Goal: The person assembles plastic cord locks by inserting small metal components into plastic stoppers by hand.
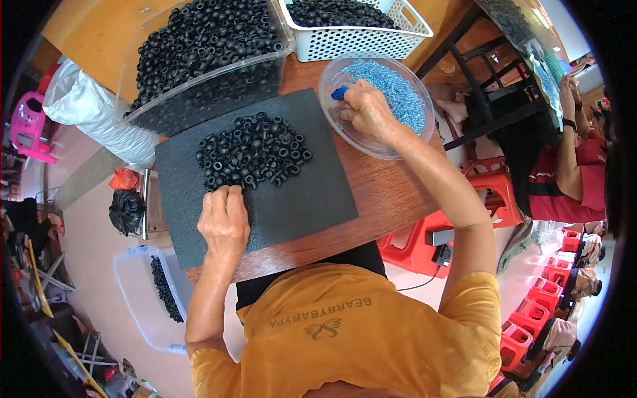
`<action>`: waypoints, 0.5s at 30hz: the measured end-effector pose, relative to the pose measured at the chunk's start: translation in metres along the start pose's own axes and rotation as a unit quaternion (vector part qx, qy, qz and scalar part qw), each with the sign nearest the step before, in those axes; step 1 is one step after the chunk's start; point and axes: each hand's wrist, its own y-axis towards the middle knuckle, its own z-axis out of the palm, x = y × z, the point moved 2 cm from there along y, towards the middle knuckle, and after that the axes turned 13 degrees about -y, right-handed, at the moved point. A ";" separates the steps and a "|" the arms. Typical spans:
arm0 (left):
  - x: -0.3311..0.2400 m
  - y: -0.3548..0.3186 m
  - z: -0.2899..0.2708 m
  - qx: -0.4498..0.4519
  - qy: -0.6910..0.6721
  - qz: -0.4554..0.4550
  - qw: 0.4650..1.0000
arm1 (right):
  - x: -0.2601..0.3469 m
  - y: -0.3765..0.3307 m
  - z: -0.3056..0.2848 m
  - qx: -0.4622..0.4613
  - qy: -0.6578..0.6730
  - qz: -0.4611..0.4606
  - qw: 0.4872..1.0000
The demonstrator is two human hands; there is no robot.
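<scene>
Just beyond the left hand (pixel 224 222), black ring-shaped pieces (pixel 255 149) lie heaped on a dark mat (pixel 305 219); its fingers bunch together at the heap's near edge, their tips hidden, so I cannot tell whether they pinch a piece. The right hand (pixel 368 109) is closed around a dark blue object (pixel 340 93), mostly covered, above a clear tub (pixel 358 142). Tiny light-blue bits (pixel 398 89) fill that tub beyond and right of this hand, too small to make out singly.

The left hand (pixel 224 222) points forward, fingers bent down, while the right hand (pixel 366 109) extends farther, fingers curled.
</scene>
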 end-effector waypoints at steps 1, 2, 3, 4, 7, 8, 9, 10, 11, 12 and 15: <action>-0.002 -0.001 -0.001 0.002 -0.030 -0.009 1.000 | -0.001 0.000 0.004 0.000 -0.004 -0.020 1.000; -0.004 -0.002 -0.002 0.005 -0.060 -0.018 0.998 | -0.003 -0.001 0.008 0.001 -0.009 -0.039 0.999; -0.007 -0.002 -0.004 0.005 -0.078 -0.027 0.997 | -0.005 -0.001 0.013 0.000 -0.007 -0.040 0.999; -0.008 -0.003 -0.005 0.005 -0.076 -0.028 0.997 | -0.007 -0.001 0.016 -0.017 -0.025 -0.068 0.997; -0.008 -0.007 -0.005 0.012 -0.082 -0.040 0.996 | -0.007 -0.002 0.019 -0.034 -0.035 -0.087 0.995; -0.007 -0.009 -0.005 0.013 -0.079 -0.045 0.996 | -0.007 -0.003 0.019 -0.033 -0.030 -0.076 0.996; -0.006 -0.010 -0.004 0.014 -0.075 -0.052 0.996 | -0.006 -0.004 0.018 -0.033 -0.027 -0.079 0.996; -0.005 -0.011 -0.004 0.014 -0.072 -0.055 0.996 | -0.007 -0.005 0.016 -0.039 -0.032 -0.073 0.996; -0.004 -0.012 -0.004 0.007 -0.091 -0.061 0.994 | -0.007 -0.005 0.014 -0.046 -0.037 -0.067 0.996; -0.003 -0.013 -0.004 0.001 -0.109 -0.068 0.992 | -0.002 -0.006 0.010 -0.044 -0.033 -0.071 0.996; -0.007 -0.013 -0.013 -0.007 -0.239 -0.211 0.948 | 0.022 -0.015 -0.020 -0.059 0.017 0.026 0.998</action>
